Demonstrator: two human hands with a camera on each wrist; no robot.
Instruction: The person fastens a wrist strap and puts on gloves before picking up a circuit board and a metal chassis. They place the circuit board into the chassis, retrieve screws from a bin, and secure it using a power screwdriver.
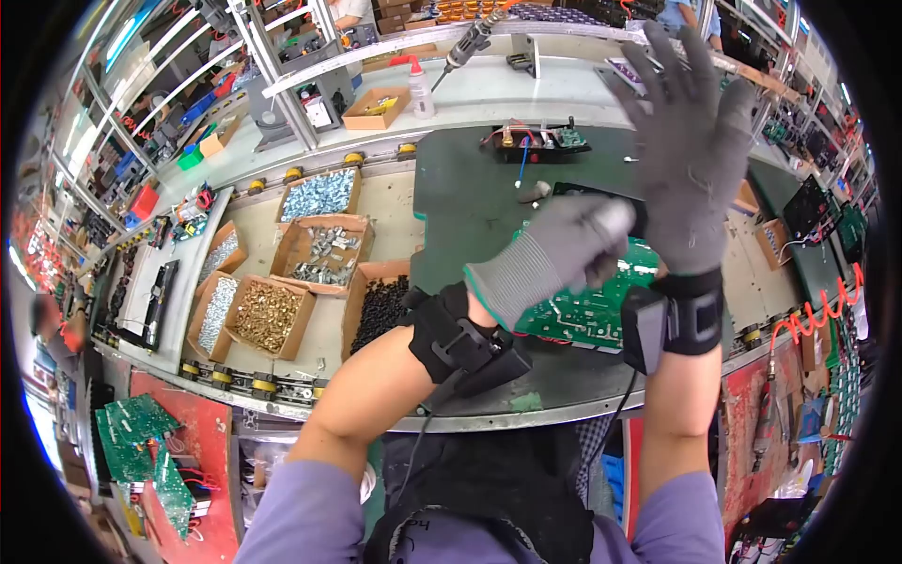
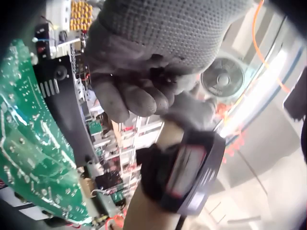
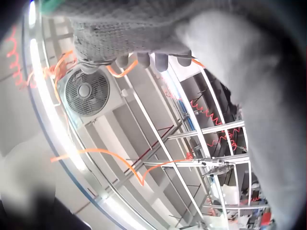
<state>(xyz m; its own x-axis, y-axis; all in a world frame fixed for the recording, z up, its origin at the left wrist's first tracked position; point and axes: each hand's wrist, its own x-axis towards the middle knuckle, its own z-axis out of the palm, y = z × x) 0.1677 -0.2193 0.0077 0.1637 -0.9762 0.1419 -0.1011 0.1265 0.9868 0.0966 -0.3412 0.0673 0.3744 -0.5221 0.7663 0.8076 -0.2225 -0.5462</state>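
Two gloved hands were up above the bench: your right hand [image 1: 691, 160] was raised with its five fingers spread straight, gripping nothing, while your left hand [image 1: 554, 258] was curled beside the right wrist, its fingertips on the cuff of the right glove. One green circuit board [image 1: 587, 305] lay flat on the dark mat [image 1: 470, 202] directly beneath both hands, touched by neither. Six cardboard boxes of screws [image 1: 268, 315] sat to the left of the mat. Only the head view showed those boxes; your left wrist view caught the board [image 2: 29, 158] edge-on and the curled fingers [image 2: 139, 98], and your right wrist view showed one fan [image 3: 86, 91] overhead, which the head view missed
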